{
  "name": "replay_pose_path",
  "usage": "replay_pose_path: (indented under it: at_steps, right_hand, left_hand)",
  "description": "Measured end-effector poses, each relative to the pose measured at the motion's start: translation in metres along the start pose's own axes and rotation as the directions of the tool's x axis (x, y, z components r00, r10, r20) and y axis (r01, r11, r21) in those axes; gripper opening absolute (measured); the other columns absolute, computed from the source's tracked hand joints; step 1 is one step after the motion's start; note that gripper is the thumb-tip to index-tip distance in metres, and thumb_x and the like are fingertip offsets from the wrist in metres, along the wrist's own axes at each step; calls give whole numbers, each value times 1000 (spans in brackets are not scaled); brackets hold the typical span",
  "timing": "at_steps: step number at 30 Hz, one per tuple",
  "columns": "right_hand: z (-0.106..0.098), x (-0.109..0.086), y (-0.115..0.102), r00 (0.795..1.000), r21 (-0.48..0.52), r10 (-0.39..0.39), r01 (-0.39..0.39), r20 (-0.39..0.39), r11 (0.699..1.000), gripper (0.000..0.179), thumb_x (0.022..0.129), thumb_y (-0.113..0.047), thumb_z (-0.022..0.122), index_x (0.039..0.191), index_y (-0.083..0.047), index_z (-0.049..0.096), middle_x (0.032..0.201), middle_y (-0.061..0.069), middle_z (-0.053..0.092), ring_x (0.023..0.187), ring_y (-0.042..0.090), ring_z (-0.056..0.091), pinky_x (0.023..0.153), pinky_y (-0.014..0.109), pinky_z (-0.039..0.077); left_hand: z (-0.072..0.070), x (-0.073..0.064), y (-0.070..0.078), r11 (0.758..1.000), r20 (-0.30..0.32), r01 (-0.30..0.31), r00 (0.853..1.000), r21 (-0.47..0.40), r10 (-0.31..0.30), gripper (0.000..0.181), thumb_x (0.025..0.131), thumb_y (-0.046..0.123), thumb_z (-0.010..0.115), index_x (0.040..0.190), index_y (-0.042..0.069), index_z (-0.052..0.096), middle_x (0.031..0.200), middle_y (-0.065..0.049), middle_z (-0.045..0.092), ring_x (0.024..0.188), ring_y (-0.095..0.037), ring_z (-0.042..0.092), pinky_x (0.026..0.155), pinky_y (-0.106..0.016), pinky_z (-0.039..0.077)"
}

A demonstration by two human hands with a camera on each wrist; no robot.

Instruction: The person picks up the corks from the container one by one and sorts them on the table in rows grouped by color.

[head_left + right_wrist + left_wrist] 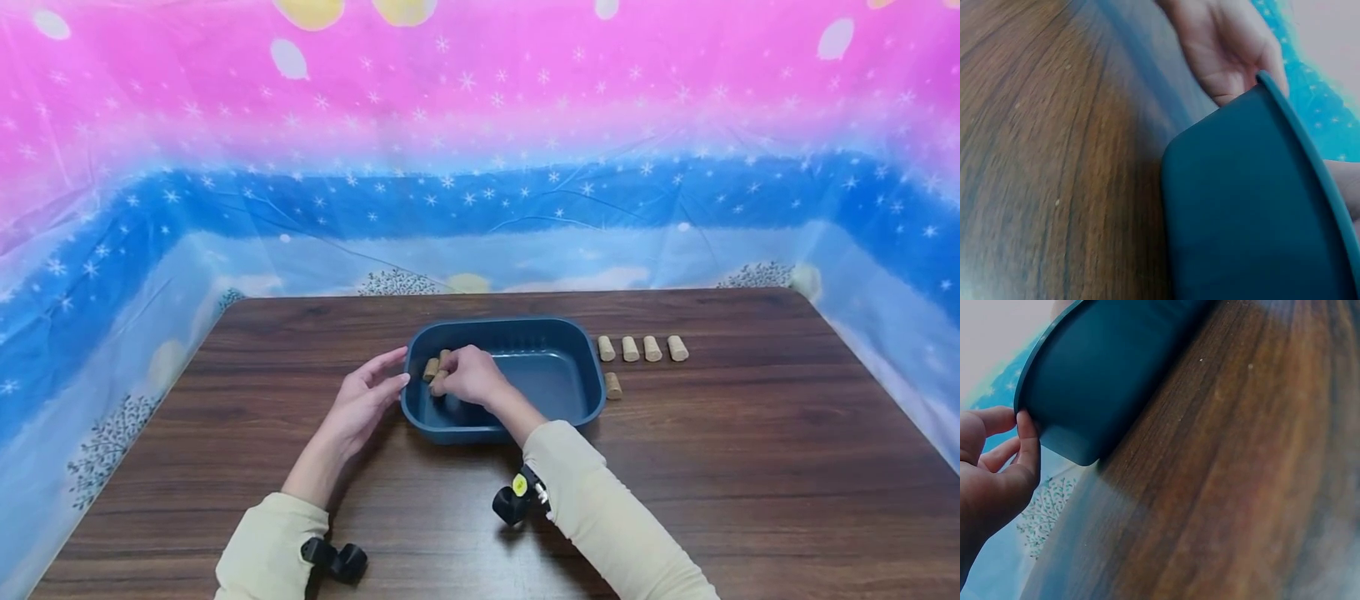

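Note:
A dark blue rectangular basin [502, 435] stands on the table. My left hand [363, 404] touches its left rim with the tips of thumb and fingers; the left wrist view shows this hand [1000, 469] at the basin's edge. Inside the basin, at its left end, my right hand [474, 379] pinches a cork [437, 387], partly hidden by the fingers. Next to it are another cork [431, 369] and a third cork [446, 356], partly covered by the hand. The basin wall [1247, 194] hides most of the right hand in the right wrist view.
Several corks stand in a row to the right of the basin, among them a cork [630, 348] and the end cork [677, 347]. One more cork [613, 386] stands nearer, close to the basin's right side. A patterned cloth [480, 200] surrounds the wooden table [750, 467].

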State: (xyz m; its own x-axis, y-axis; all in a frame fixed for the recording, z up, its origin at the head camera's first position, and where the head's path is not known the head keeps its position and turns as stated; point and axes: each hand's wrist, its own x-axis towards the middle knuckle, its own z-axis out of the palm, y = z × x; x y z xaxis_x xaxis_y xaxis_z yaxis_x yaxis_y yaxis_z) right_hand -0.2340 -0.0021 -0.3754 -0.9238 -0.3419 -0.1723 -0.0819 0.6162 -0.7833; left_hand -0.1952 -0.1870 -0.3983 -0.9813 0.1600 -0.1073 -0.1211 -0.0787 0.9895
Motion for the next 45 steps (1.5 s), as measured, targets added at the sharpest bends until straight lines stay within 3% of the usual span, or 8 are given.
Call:
replay_pose_path:
  at_steps: [5,16,23,35,45]
  right_hand:
    - [-6,-6,-2,1000,85,-15,15,-5,996,27,85,-14,74,109,-2,72,105,8,65,90,23,56,80,37,50]
    - [-32,-16,-3,995,126,-104,103,0,987,28,84,-12,74,110,-3,70,100,6,66,93,23,58,80,35,51]
    - [-50,-25,2,982,52,-188,187,10,981,36,84,-14,75,117,-2,67,106,6,66,95,21,59,80,34,51]
    - [-73,-41,12,974,7,-227,227,10,974,38,84,-22,76,118,-8,67,98,3,64,90,19,58,70,34,49]
    - [-90,-46,31,969,-65,-242,240,-38,969,42,84,-22,76,121,-5,66,99,3,65,94,21,58,70,35,50]
  left_hand:
    - [-1,-1,-1,1000,-4,10,1000,13,-10,51,99,8,54,147,1,36,147,-17,37,120,-25,49,94,-25,46]
    - [-1,-1,1,1000,-20,5,1000,7,-5,50,98,5,53,146,0,37,145,-17,38,115,-20,53,92,-24,47]
    - [0,-1,0,999,-14,-12,1000,31,12,51,98,5,54,146,0,37,146,-18,38,118,-24,51,91,-24,47]
    - [0,-1,0,999,-11,-17,1000,31,17,50,98,5,54,146,-1,37,145,-19,38,118,-25,49,90,-23,47]
    - [-1,0,-1,999,-16,-12,1000,33,12,50,98,6,54,146,1,38,145,-17,39,118,-25,49,91,-24,47]
